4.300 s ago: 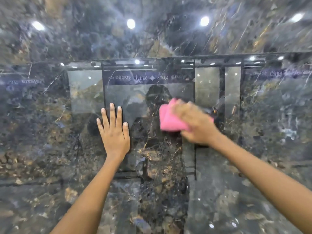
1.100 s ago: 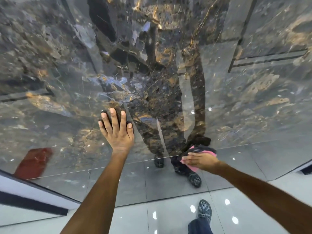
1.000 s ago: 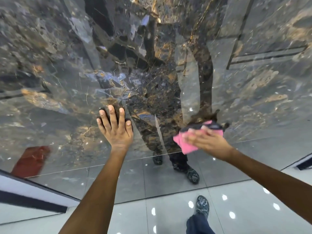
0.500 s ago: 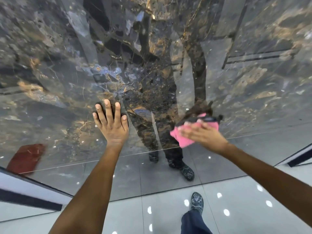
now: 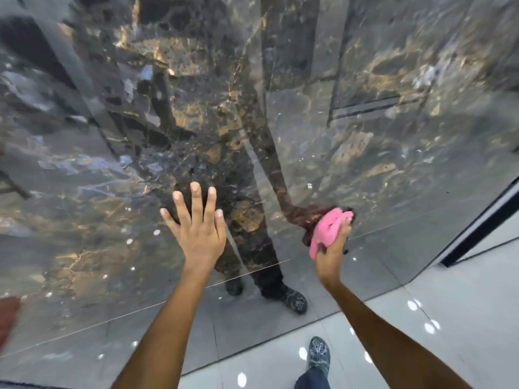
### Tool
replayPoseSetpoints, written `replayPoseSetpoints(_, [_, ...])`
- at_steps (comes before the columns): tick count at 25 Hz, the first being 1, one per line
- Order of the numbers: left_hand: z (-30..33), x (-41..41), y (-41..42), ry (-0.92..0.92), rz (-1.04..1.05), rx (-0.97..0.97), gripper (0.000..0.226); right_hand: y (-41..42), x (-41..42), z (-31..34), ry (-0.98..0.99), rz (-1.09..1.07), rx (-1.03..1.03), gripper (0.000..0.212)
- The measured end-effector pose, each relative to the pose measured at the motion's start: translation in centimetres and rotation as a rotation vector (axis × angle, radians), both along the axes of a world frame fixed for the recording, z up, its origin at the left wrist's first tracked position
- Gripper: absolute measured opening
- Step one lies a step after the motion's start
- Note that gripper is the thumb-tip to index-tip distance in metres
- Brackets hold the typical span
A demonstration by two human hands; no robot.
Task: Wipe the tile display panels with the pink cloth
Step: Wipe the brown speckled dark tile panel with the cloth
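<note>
Glossy dark marble fills our view, the tile display panel (image 5: 84, 209) mirroring the showroom. Left of centre, our left hand (image 5: 198, 231) lies flat against it with fingers spread, probably to brace us as we lean in. Further right, our right hand (image 5: 332, 247) grips the bunched pink cloth (image 5: 327, 230) against the panel's lower part, where we judge the wiping is going on. Below, our shoe (image 5: 318, 353) stands on the pale floor (image 5: 463, 299); nothing blocks the cloth's path.
</note>
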State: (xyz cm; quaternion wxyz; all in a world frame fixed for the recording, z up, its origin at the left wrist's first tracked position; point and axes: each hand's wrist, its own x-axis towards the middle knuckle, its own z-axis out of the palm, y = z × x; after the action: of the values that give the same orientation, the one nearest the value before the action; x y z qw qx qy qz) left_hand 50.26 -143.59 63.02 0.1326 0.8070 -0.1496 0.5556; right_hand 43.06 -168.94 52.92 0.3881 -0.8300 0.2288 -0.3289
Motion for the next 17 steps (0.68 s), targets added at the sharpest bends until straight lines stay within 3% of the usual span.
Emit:
replayPoseSetpoints(1, [-0.5,0.3,0.1,-0.024,0.018,0.019,0.056,-2.3,0.4,0.6,0.033,-0.073,0.081,0.059])
replayPoseSetpoints(4, [-0.8,0.8,-0.4,-0.086,0.033,0.039,0.055,-7.8,2.7,1.1,0.111,-0.264,0.616,0.056])
replayPoseSetpoints(6, [-0.7,0.9,-0.6,-0.115,0.029,0.041,0.055,-4.4,3.2,1.4,0.073,-0.287,0.876,0.051])
replayPoseSetpoints(10, [-0.9,0.8,-0.4,-0.125,0.044,0.031,0.055,10.0,2.1,-0.6,-0.009,-0.171,0.989,0.067])
replayPoseSetpoints(11, [-1.1,0.8,-0.4,-0.142,0.042,0.035,0.054,10.4,1.6,-0.5,0.028,-0.156,0.902,0.072])
replayPoseSetpoints(14, [-0.9,1.1,-0.5,-0.144,0.037,0.048,0.054,-0.4,1.2,3.2,0.112,-0.381,0.640,0.065])
replayPoseSetpoints(17, [-0.9,0.9,-0.5,-0.135,0.040,0.044,0.054,-6.8,2.9,7.8,-0.235,-0.295,0.665,0.071])
